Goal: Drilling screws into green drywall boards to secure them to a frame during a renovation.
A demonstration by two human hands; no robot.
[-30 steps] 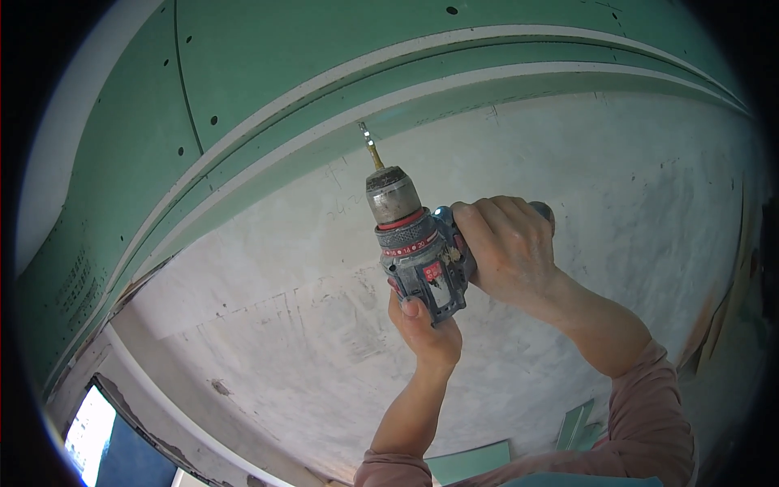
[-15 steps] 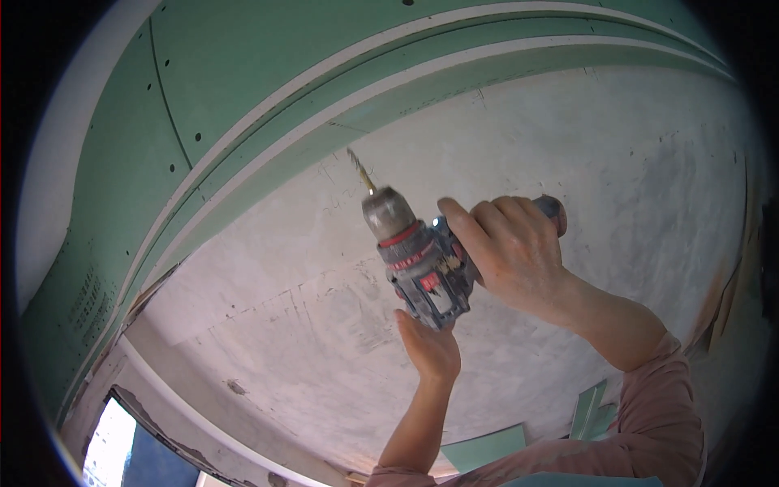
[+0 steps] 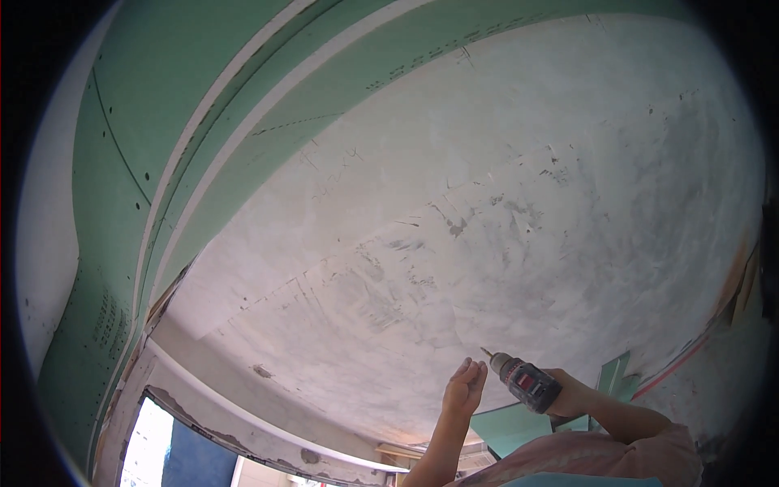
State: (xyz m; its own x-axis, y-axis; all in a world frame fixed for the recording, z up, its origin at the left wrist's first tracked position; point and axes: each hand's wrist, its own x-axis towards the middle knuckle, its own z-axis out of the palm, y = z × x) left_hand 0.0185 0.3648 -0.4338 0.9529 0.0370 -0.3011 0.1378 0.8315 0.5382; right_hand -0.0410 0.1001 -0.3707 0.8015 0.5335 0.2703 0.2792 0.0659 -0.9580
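Low in the view, my right hand [image 3: 568, 394] is wrapped round the handle of a cordless drill [image 3: 527, 381], dark with red parts, a metal chuck and a slim bit pointing up and left. My left hand [image 3: 464, 388] is raised just left of the bit, apart from the drill body, with its fingers bent and held together; whether they hold anything is too small to make out.
Curved green boards [image 3: 195, 97] with two pale edge strips run along the upper left, beside a broad grey plastered surface [image 3: 487, 276]. At lower left is a bright opening [image 3: 144, 446] with a dark blue panel [image 3: 195, 458]. Green board pieces [image 3: 507, 430] show low right.
The drill and both hands have dropped to lower right, away from the board edge. My left hand has let go of the drill body. The view has turned, showing more plastered surface.
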